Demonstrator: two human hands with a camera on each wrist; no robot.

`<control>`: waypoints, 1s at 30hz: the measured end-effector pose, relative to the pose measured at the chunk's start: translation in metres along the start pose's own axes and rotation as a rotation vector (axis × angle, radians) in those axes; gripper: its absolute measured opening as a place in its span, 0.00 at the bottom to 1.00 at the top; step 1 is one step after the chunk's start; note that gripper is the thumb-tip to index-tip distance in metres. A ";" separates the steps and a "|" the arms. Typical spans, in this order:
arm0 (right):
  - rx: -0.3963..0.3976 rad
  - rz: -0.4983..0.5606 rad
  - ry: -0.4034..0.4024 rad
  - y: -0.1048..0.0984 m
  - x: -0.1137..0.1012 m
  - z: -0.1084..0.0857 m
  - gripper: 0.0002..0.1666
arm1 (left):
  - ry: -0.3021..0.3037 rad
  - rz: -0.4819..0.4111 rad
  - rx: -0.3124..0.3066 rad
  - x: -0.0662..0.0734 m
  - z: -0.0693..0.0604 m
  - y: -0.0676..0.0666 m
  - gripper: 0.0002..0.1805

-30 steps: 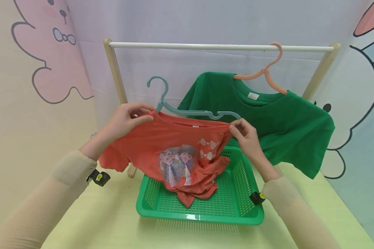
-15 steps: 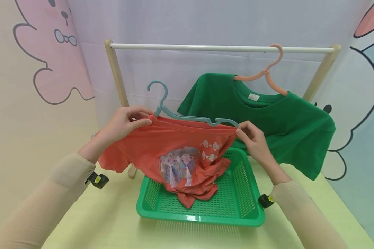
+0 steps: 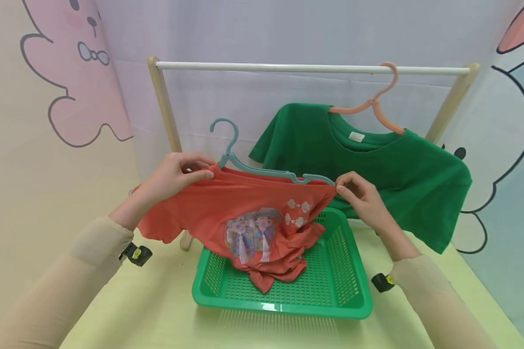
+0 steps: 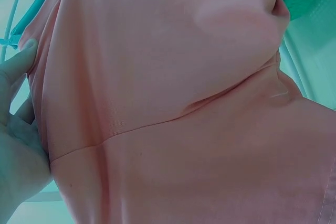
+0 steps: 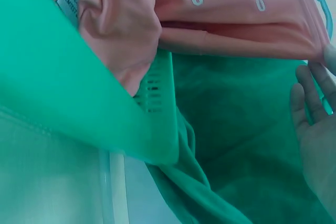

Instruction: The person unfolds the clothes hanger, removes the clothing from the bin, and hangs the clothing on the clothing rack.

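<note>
A coral-red T-shirt (image 3: 201,203) with a printed picture on its front is stretched between my two hands. At its left shoulder, by the neckline, my left hand (image 3: 174,175) pinches the cloth between thumb and fingers. My right hand (image 3: 362,196) pinches the other end of the neckline. A blue-grey hanger (image 3: 262,170) sits at the neck opening, its hook standing up free below the rail; its left end is hidden in the shirt, and its right tip lies by my right fingers. The shirt's lower part droops into a green basket (image 3: 279,307).
Behind stands a rack with a white rail (image 3: 262,67) and wooden posts (image 3: 163,102). A green T-shirt (image 3: 401,179) hangs there on an orange hanger (image 3: 386,118), to the right. The basket rests on a pale yellow table (image 3: 157,300).
My right hand has moved right and slightly down, stretching the neckline wider. The hanger has dropped a little. My left hand has shifted only slightly.
</note>
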State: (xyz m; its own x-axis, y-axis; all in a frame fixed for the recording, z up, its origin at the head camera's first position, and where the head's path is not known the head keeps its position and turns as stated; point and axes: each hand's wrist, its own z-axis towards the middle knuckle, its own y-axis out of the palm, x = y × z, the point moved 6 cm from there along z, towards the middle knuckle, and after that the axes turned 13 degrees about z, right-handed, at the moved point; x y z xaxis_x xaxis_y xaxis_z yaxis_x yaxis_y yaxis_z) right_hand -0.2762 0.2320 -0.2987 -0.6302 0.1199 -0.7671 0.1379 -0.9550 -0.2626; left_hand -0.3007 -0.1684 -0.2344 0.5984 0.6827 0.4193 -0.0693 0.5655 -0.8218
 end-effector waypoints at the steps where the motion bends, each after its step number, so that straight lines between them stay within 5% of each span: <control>1: -0.013 -0.001 -0.001 -0.001 0.000 0.000 0.04 | 0.000 -0.001 -0.006 0.000 0.000 0.000 0.14; 15: -0.080 -0.009 -0.085 -0.002 -0.024 0.019 0.04 | 0.036 0.008 -0.038 0.003 0.002 0.004 0.12; 30: -0.082 0.049 -0.234 -0.010 -0.077 0.063 0.07 | 0.028 0.018 -0.036 0.012 0.016 0.009 0.12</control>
State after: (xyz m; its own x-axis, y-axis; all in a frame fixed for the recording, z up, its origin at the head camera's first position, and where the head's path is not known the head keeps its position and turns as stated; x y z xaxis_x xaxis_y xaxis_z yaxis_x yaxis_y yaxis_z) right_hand -0.2769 0.2150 -0.2003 -0.7795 -0.0016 -0.6263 0.2286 -0.9317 -0.2822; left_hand -0.3065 -0.1474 -0.2306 0.6193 0.6793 0.3938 -0.0521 0.5360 -0.8426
